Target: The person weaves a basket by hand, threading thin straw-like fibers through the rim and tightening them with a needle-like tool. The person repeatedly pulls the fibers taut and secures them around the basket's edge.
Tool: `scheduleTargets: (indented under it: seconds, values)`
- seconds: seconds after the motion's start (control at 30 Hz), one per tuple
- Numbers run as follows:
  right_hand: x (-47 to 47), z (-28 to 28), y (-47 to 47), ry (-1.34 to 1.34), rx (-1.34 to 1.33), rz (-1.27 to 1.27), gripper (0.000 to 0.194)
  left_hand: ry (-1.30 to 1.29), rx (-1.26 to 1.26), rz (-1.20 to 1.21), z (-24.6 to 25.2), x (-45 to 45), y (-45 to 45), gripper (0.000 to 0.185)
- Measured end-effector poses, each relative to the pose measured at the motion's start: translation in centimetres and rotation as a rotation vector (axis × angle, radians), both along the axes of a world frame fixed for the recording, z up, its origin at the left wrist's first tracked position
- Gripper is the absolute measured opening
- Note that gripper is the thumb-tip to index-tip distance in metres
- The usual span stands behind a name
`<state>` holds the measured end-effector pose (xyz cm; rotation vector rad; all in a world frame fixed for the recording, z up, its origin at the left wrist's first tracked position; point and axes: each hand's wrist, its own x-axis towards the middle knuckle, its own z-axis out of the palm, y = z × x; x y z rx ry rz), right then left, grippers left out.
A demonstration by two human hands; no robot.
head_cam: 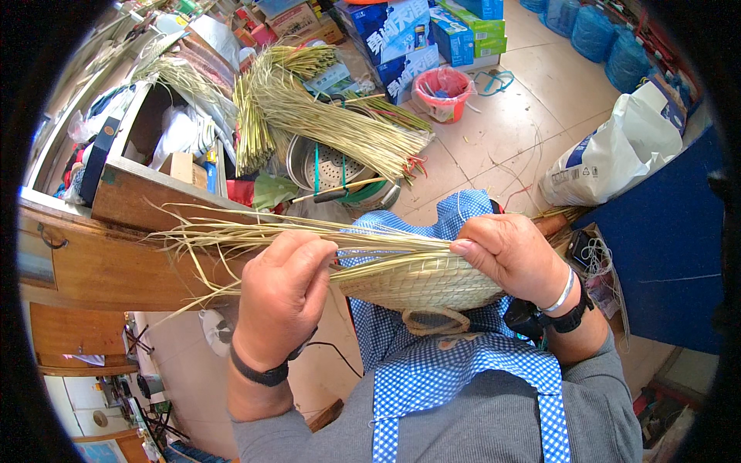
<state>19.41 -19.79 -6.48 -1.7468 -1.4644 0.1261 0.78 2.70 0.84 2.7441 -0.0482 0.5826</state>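
Observation:
A woven straw basket (417,283) rests on my lap over a blue checked apron (440,376). A small braided loop (434,322) shows on its near side. Long loose straw strands (231,234) run from the basket's upper edge out to the left. My right hand (509,254) pinches the strands between thumb and forefinger at the right part of the rim. With fingers curled, my left hand (286,295) grips some of the strands left of the basket. The inside of the basket is hidden.
Straw bundles (341,133) lie ahead over a metal strainer pot (301,162). Open wooden drawers (156,191) stand at the left. A red bucket (443,95), drink cartons (388,35) and a white plastic bag (608,153) sit on the tiled floor. A dark blue panel (666,249) borders the right.

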Motion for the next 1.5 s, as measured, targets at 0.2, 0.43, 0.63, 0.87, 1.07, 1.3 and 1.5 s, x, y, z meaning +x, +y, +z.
scheduleTargets:
  seconds: [0.2, 0.43, 0.63, 0.87, 1.07, 1.3, 1.5]
  values:
    - [-0.1, 0.0, 0.0, -0.003, 0.013, 0.002, 0.026, 0.004, 0.084, -0.055, 0.2, -0.1, -0.2, 0.030]
    - [-0.2, 0.1, 0.1, 0.003, 0.002, -0.002, 0.025, -0.074, 0.188, -0.164, 0.0, 0.3, -0.1, 0.035]
    - [-0.2, 0.3, 0.0, 0.028, -0.010, 0.007, 0.025, -0.067, 0.138, -0.199, -0.1, 0.6, -0.3, 0.039]
    - [-0.2, 0.3, -0.1, 0.014, -0.003, 0.005, 0.024, -0.081, 0.178, -0.181, 0.1, 1.0, 0.4, 0.043]
    - [-0.2, 0.5, -0.1, 0.022, -0.026, 0.013, 0.024, -0.087, 0.255, -0.202, 0.8, 0.9, 1.1, 0.039]
    - [-0.4, 0.7, -0.3, 0.030, -0.044, 0.015, 0.024, -0.105, 0.282, -0.169, 0.9, -0.1, 1.0, 0.036]
    - [-0.5, 0.6, -0.1, 0.035, -0.040, 0.005, 0.024, -0.111, 0.216, -0.185, -0.2, -0.2, 1.0, 0.035]
